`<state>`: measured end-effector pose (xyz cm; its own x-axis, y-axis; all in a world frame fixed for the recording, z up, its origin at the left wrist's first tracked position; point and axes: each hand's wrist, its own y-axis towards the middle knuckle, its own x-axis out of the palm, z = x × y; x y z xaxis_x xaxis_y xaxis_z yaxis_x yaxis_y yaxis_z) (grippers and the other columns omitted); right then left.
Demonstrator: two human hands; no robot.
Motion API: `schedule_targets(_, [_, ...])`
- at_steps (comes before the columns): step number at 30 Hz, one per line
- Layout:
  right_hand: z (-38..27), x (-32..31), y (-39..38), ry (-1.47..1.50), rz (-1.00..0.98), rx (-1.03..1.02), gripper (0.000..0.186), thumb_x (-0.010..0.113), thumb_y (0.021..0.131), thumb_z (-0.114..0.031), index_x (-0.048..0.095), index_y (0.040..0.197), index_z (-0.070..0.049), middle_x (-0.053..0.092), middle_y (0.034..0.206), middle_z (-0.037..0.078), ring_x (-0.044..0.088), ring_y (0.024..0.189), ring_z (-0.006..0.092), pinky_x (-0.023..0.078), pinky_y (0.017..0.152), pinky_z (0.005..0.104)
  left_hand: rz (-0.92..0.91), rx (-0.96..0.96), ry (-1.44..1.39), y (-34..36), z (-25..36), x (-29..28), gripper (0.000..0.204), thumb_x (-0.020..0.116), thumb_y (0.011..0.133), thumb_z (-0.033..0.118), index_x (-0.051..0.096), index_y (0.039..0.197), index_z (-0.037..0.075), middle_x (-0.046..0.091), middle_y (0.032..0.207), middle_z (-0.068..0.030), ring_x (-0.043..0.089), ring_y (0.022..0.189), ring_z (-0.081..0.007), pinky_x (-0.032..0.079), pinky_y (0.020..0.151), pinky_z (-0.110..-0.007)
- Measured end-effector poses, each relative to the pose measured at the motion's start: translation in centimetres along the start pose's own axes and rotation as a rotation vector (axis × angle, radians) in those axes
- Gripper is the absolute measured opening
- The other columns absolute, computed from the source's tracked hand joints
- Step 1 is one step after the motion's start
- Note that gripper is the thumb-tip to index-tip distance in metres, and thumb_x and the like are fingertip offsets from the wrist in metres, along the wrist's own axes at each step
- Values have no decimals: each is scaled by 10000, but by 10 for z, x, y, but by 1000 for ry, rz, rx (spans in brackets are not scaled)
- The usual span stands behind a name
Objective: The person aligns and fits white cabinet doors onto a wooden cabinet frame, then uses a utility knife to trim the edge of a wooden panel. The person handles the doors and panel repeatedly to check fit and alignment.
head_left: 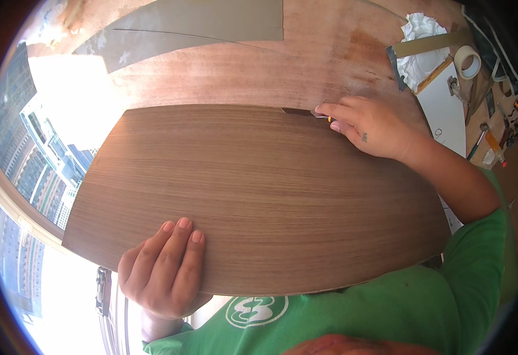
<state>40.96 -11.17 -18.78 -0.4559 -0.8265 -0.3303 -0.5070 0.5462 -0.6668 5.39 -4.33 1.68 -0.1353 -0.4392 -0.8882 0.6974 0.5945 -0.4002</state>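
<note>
A wide brown wood-grain panel with curved long edges lies across in front of me, its near edge close to my green shirt. My left hand grips that near edge at the left, fingers over the top face; its thumb is mostly hidden. At the far edge, right of the middle, my right hand pinches a small cutter knife with a metal blade and a bit of orange. Most of the knife is inside the hand. Its tip meets a short dark strip along the panel's edge.
A pinkish wooden work surface extends beyond the panel, with a grey-brown sheet on it. At the far right are crumpled white paper, a tape roll, a clipboard and scattered tools. Bright windows line the left.
</note>
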Motion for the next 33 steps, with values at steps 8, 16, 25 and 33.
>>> schedule_targets(8, [-4, 29, 8, 62, 96, -82, 360, 591, 1046, -156, 643, 1402, -148, 633, 1058, 90, 650, 963, 289, 552, 809, 415, 2, 8, 17, 1, -1, -1, 379, 787, 844, 506, 797, 972, 150, 824, 964, -62, 797, 900, -227, 547, 751, -323])
schedule_targets(16, [-18, 29, 26, 55, 38, -57, 387, 567, 1060, -136, 616, 1444, -139, 630, 1093, 92, 644, 993, 294, 550, 840, 400, 12, 33, 29, 5, -2, -1, 220, 710, 907, 355, 784, 943, 150, 823, 932, -57, 802, 853, -199, 555, 699, -274])
schedule_targets(25, [-11, 30, 24, 61, -6, -24, 362, 546, 1066, -168, 630, 1414, -116, 645, 1079, 104, 669, 987, 298, 572, 809, 435, -26, 3, 19, 3, 0, -2, 302, 775, 873, 424, 791, 990, 147, 823, 974, -67, 796, 901, -227, 545, 746, -327])
schedule_targets(33, [-12, 26, 16, 42, 13, -32, 377, 571, 1041, -159, 634, 1409, -112, 645, 1058, 113, 682, 927, 314, 567, 773, 443, -23, 5, 19, 5, 0, -4, 284, 777, 868, 403, 791, 989, 147, 823, 970, -69, 795, 899, -226, 541, 735, -325])
